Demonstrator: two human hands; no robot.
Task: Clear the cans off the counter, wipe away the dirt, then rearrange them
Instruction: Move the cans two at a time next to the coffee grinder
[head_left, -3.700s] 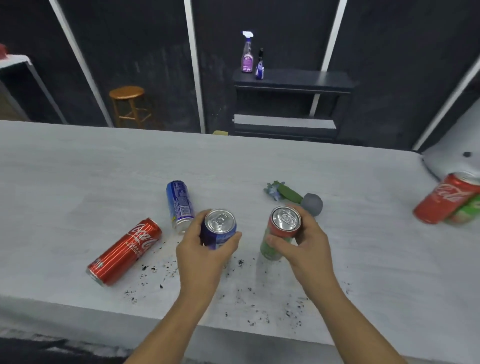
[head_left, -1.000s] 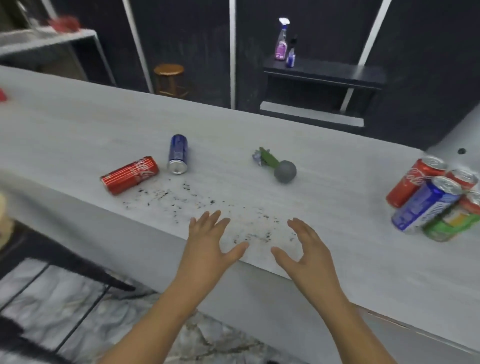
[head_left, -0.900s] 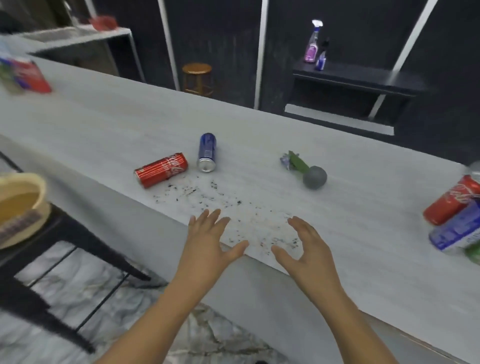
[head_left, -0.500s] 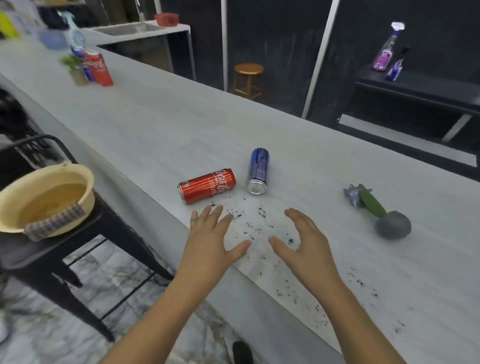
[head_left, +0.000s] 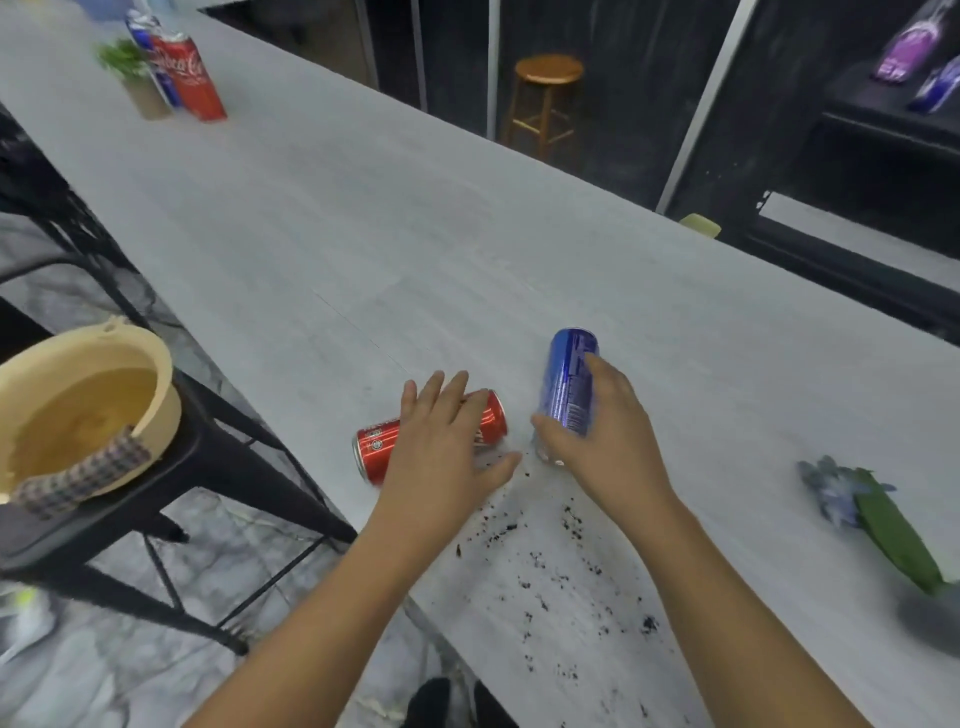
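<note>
Cans are what this moment is about: two of them lie on their sides on the pale counter (head_left: 363, 223), just beyond a scatter of dark dirt (head_left: 545, 571). The red can (head_left: 379, 449) lies near the front edge, and the left hand (head_left: 441, 457) is spread over it with straight fingers, so it rests on or just above the can but does not yet grip it. The blue can (head_left: 569, 384) lies just beside it, to the right, and the right hand (head_left: 602, 441) has its thumb and fingers curled around the can's body. I judge that the clearing step is in hand, because these two cans are the last ones beside the dirt. Far along the counter stand another red can (head_left: 189, 78) and a blue one next to a small plant (head_left: 130, 67). For the next move the left hand must close around the red can, and then both cans can be lifted away from the dirty area. A yellow basin (head_left: 156, 384) with a checked cloth (head_left: 78, 478) on its rim waits on a black stool, probably for the wiping
</note>
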